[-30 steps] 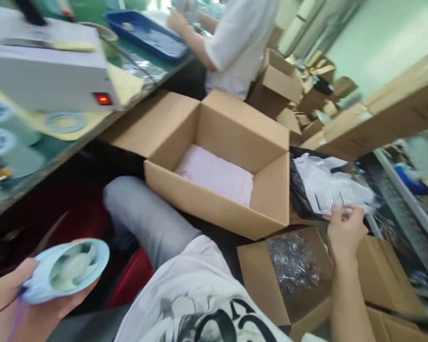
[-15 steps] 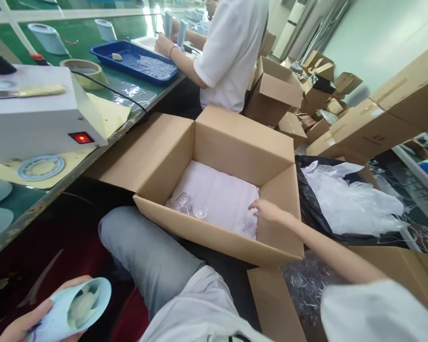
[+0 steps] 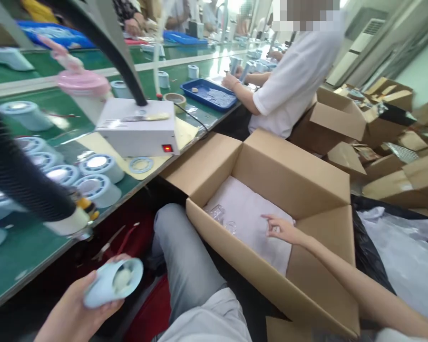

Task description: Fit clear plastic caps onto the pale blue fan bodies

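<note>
In my left hand (image 3: 82,299) I grip a light-blue tube-shaped housing (image 3: 102,285). Its wide round mouth points right, and a pale fan wheel shows inside. My right hand (image 3: 283,230) hovers inside an open cardboard box (image 3: 271,294), its index finger stretched out and the others loosely bent apart. Nothing plain shows between those fingers. Beneath it lies a pale sheet (image 3: 249,204) on the box bottom. Left of the hand, two clear plastic pieces rest on that sheet: a cup-like one (image 3: 217,213) and a small round one (image 3: 231,227).
On the green bench stand several light-blue round housings (image 3: 98,187), a white unit (image 3: 139,130) with a lit red switch, and a blue ring (image 3: 141,165). A black hose (image 3: 32,175) crosses the left side. A co-worker (image 3: 292,80) sits beyond the box, near a blue tray (image 3: 210,93).
The view has swung left, showing more bench. My right hand has left the sheet's right edge and moved inward toward the clear pieces. My left hand still holds the housing, now raised slightly.
</note>
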A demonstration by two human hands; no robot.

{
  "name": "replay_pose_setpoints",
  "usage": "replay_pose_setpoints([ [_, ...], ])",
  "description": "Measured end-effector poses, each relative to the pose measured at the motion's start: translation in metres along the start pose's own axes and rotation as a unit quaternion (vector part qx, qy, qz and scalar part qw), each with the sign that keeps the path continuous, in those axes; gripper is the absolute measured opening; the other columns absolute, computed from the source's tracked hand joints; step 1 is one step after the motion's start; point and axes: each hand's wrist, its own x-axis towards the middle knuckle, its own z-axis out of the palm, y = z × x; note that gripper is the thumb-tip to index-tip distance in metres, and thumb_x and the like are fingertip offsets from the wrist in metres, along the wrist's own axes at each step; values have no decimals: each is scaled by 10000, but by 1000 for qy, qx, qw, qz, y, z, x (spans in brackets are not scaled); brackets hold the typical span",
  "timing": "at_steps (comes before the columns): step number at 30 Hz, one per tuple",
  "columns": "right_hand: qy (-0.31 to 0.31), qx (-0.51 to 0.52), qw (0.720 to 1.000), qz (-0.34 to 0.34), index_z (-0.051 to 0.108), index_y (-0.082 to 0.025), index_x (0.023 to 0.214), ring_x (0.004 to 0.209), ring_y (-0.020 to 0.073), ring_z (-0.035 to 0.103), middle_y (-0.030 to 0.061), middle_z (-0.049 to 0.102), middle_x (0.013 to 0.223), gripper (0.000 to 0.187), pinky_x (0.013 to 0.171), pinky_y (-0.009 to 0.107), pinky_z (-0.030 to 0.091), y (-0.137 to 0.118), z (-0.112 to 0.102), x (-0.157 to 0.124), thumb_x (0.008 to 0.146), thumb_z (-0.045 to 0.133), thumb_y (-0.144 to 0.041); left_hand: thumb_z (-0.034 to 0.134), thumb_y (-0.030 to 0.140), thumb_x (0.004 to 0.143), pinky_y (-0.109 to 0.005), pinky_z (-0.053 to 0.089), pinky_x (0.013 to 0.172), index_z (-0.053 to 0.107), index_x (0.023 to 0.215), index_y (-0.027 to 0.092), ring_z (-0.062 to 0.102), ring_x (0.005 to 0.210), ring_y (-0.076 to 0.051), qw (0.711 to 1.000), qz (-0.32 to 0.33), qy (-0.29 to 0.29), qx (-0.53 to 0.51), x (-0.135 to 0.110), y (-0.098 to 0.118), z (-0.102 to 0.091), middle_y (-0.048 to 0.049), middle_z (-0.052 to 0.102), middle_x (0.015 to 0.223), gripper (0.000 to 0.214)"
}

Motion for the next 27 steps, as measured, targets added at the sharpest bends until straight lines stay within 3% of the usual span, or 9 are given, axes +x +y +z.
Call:
replay_pose_setpoints([
  [4,-12,69,988,-136,579,-185,1195,1078,245,640,133,622,1229,348,870,374,554,-83,-8,25,999,420,-425,673,401,784,-186,460,415,696,884,170,539,480,-102,1000,4,-28,3,-22,1,23,-8,663,642,252],
  [6,-30,62,962,-265,574,-220,1263,1142,286,603,132,594,1270,394,944,415,526,-139,7,30,915,581,-406,592,457,791,-162,367,359,636,846,147,464,442,-82,992,62,-78,76,-28,-2,27,1,583,611,318],
  [8,15,-23,922,-387,565,-240,1320,1084,323,618,164,589,1267,431,852,458,563,-192,31,34,895,605,-297,550,473,779,-163,298,331,620,820,138,420,419,-81,986,78,-95,113,-36,-4,26,1,548,598,345],
  [12,113,-149,873,-449,638,-222,1256,1017,376,617,213,576,1301,455,722,498,588,-260,74,46,833,572,-69,613,380,755,-191,312,375,688,851,126,459,493,-107,971,106,-95,192,-61,-4,17,-27,606,693,282],
  [16,-8,-91,891,-444,700,-196,895,1085,345,604,151,568,1326,283,756,434,609,-280,92,60,714,631,11,731,277,722,-252,471,746,714,912,195,551,845,-169,942,204,-43,264,-88,-4,4,-19,636,935,207],
  [18,-61,-32,900,-430,679,-212,904,1111,311,600,116,550,1344,247,788,409,614,-283,93,61,717,689,-50,739,268,735,-301,446,884,702,969,217,556,949,-195,905,271,-16,326,-96,-6,-3,-23,625,1011,242],
  [21,-7,-32,899,-436,672,-207,1079,1112,329,578,144,515,1371,287,799,461,603,-287,92,57,801,671,-139,707,283,791,-337,446,917,680,1027,219,581,960,-205,856,332,19,395,-99,-12,-14,-37,616,1032,246],
  [24,70,-69,882,-461,635,-196,1245,1090,364,545,189,480,1391,413,750,486,592,-293,93,55,836,629,-144,662,310,844,-333,462,910,688,1046,220,592,945,-195,849,345,26,399,-98,-18,-20,-41,602,1014,223],
  [27,21,-102,879,-466,670,-215,1188,1080,372,537,175,476,1402,438,721,470,583,-297,100,58,782,626,-57,630,314,867,-333,471,910,707,1016,229,599,938,-192,841,360,24,403,-98,-21,-22,-38,592,1003,188],
])
